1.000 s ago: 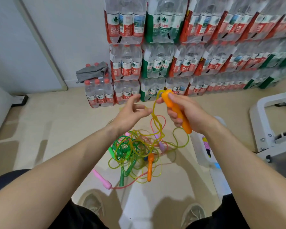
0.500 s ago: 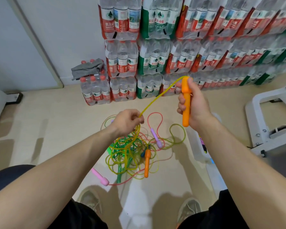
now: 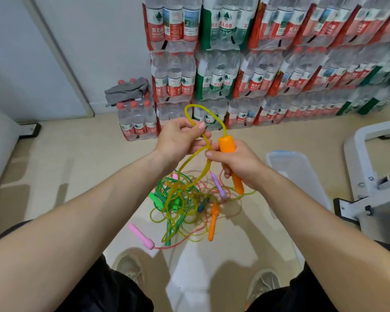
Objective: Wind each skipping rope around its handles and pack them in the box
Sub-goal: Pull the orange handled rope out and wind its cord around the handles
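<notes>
Orange handle [image 3: 227,145]: gripped in the right hand [image 3: 234,163], fingers wrapped round its middle. It is held in the air above the tangled pile [image 3: 182,199] of skipping ropes, thick end up and tapered end pointing down toward the pile's right edge.

Yellow rope [image 3: 204,171]: leaves the top of that handle, arcs up and over in one open loop, and comes down into the left hand [image 3: 180,140]. That hand is also raised above the pile, just left of the handle, with thumb and curled fingers pinching the rope. Below the hands the rope crosses beside the right thumb and hangs down into the pile. Whether the thumb presses on it, I cannot tell. No turn lies round the handle yet.

Pile: on the floor, between and ahead of the person's shoes [image 3: 131,266].
- Mixed yellow, green and pink cords, not separable by eye.
- Second orange handle [image 3: 213,221] lies at its near right side.
- Pink handle [image 3: 142,236] lies at its near left, outside the tangle.
- Purple handle [image 3: 218,185] lies at its far right.
- Green handle [image 3: 155,199] lies at its left.

Clear plastic box [image 3: 302,176]: on the floor to the right of the pile, apart from it. Its contents are not readable.

Beyond the pile, shrink-wrapped water bottle packs [image 3: 223,75] are stacked against the wall. A grey cloth [image 3: 126,91] lies on the lowest stack, beyond and left of the pile.
</notes>
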`<act>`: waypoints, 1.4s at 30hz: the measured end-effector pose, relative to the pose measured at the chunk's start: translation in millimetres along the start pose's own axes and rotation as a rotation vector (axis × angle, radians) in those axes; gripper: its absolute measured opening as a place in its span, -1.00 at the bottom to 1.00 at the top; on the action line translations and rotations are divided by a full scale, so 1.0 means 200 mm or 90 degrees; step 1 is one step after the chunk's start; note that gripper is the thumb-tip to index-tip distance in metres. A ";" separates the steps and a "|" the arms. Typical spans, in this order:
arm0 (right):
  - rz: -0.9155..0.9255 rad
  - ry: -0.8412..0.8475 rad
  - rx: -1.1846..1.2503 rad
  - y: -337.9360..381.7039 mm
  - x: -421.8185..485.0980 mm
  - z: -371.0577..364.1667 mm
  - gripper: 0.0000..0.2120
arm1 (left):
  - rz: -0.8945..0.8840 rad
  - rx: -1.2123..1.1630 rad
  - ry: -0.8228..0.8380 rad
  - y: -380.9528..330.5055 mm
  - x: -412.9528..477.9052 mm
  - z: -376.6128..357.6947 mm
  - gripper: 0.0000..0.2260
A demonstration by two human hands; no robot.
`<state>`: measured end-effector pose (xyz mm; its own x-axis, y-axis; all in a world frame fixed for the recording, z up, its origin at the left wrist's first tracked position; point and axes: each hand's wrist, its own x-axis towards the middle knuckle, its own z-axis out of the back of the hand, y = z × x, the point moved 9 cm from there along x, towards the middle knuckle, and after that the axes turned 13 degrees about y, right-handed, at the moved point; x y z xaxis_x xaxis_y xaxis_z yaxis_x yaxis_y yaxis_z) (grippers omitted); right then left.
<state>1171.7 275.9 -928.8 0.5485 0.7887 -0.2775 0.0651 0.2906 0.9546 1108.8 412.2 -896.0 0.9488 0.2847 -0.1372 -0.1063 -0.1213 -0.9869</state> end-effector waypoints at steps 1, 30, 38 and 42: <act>0.003 0.000 0.010 0.00 0.00 0.00 -0.89 | 0.009 0.002 -0.004 0.02 0.00 0.00 -0.81; -0.181 0.107 0.298 -0.16 0.02 -0.12 -0.71 | 0.048 0.369 0.106 0.04 -0.01 0.02 -0.81; -0.160 0.153 0.222 -0.14 -0.01 -0.14 -0.89 | 0.057 0.447 -0.107 0.07 -0.04 0.09 -0.65; -0.131 0.150 0.204 -0.16 0.02 -0.15 -0.86 | 0.150 0.190 0.060 0.18 -0.06 -0.07 -0.67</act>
<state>1146.3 286.1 -963.8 0.2950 0.8448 -0.4464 0.4286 0.3005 0.8521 1097.0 390.9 -929.2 0.9095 0.1922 -0.3686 -0.3936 0.1130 -0.9123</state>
